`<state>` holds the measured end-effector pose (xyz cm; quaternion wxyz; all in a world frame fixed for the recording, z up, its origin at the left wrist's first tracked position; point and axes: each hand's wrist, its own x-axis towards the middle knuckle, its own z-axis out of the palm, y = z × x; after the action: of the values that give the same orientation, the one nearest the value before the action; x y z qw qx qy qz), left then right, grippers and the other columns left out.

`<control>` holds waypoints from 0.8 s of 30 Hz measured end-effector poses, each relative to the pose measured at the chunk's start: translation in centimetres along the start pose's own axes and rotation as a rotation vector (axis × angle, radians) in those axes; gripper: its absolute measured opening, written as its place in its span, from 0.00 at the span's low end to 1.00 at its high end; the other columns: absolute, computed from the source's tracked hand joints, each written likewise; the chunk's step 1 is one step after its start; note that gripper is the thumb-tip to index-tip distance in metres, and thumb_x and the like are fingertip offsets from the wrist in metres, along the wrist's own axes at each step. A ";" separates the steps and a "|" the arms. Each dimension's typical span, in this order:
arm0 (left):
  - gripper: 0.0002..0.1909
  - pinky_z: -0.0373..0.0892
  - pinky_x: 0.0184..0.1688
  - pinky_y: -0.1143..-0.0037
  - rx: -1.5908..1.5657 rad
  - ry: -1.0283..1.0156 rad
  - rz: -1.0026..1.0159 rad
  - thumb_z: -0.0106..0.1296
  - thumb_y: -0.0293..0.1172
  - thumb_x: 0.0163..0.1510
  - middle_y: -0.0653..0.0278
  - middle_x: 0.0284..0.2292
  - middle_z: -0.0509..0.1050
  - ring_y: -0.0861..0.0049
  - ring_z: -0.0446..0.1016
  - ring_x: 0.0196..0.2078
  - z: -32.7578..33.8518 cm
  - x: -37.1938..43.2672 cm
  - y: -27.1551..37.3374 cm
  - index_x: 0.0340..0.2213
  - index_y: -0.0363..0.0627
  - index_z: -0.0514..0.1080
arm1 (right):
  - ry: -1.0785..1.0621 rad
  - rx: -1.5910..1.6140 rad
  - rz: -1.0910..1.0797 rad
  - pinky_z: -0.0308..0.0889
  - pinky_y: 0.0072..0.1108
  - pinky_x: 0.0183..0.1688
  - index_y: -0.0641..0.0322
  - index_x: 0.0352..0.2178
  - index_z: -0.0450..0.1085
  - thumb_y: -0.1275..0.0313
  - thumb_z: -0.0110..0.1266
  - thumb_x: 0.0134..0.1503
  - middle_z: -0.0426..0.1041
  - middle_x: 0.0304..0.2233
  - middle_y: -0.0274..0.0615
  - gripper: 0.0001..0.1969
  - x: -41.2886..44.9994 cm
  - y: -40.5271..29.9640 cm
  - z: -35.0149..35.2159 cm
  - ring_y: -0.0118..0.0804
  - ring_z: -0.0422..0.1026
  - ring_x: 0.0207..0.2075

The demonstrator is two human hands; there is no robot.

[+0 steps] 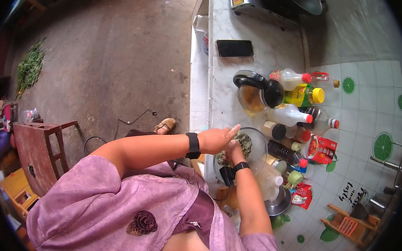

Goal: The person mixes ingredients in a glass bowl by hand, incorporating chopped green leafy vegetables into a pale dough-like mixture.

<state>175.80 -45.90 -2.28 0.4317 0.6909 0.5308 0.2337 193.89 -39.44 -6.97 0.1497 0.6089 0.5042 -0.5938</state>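
A clear glass bowl (pixel 266 144) sits on the counter before me, with a greenish, crumbly dough-like mixture (pixel 244 143) in it. My left hand (pixel 217 140) reaches over the bowl's near side, fingers stretched out and pale paste on the fingertips. It holds nothing that I can see. Just beneath and beside it, my right hand (pixel 233 153) is down in the mixture with its fingers bent. Those fingers are partly hidden, so what they grip is unclear. A black watch (pixel 193 146) is on my left wrist and a black band (pixel 242 166) on my right.
Beyond the bowl stand a glass kettle (pixel 253 97), several bottles (pixel 291 113) and a red packet (pixel 321 149) along the tiled wall. A phone (pixel 235 48) lies near the counter edge. A gas stove (pixel 265 11) carries a wok (pixel 302 1). A metal bowl (pixel 279 202) is at the right.
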 end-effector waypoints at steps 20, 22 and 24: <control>0.44 0.67 0.38 0.61 -0.027 -0.009 -0.010 0.52 0.29 0.49 0.38 0.37 0.67 0.45 0.71 0.36 1.4 0.9 -0.8 0.59 0.35 0.37 | 0.147 -0.240 -0.160 0.65 0.33 0.34 0.71 0.25 0.71 0.65 0.40 0.54 0.73 0.25 0.54 0.17 3.5 7.8 -5.3 0.50 0.71 0.29; 0.44 0.67 0.39 0.61 -0.028 -0.002 -0.005 0.51 0.30 0.49 0.39 0.37 0.68 0.46 0.71 0.36 1.5 1.1 -0.8 0.59 0.36 0.37 | 0.181 -0.440 -0.186 0.65 0.33 0.40 0.73 0.28 0.71 0.66 0.40 0.53 0.73 0.29 0.58 0.17 3.7 7.3 -4.9 0.54 0.71 0.34; 0.44 0.67 0.39 0.61 -0.031 0.011 0.004 0.51 0.31 0.49 0.39 0.37 0.68 0.46 0.71 0.36 1.4 1.0 -0.6 0.59 0.36 0.37 | 0.161 -0.295 -0.317 0.61 0.27 0.25 0.64 0.30 0.68 0.69 0.44 0.55 0.70 0.22 0.39 0.09 2.4 7.7 -4.8 0.36 0.67 0.22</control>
<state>176.85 -45.40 -3.66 0.4390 0.6839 0.5281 0.2463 202.27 -38.11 -11.08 0.1014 0.5393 0.6851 -0.4791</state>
